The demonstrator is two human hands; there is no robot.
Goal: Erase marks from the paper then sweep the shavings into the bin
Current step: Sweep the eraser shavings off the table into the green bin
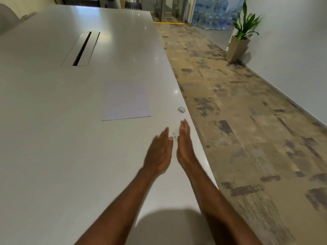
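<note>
A white sheet of paper (125,100) lies flat on the white table (53,121), and I see no marks on it from here. A small grey-white eraser (181,109) rests near the table's right edge, beyond my hands. A few dark eraser shavings (174,137) lie on the table between my hands. My left hand (160,152) is flat with fingers extended, just left of the shavings. My right hand (184,144) stands on its edge at the table's rim, palm facing left, just right of them. Neither hand holds anything. No bin is in view.
A long cable slot (83,49) is cut into the table further back. To the right, the table edge drops to patterned carpet (247,121). A potted plant (239,43) stands by the right wall. A chair back (7,16) shows at far left.
</note>
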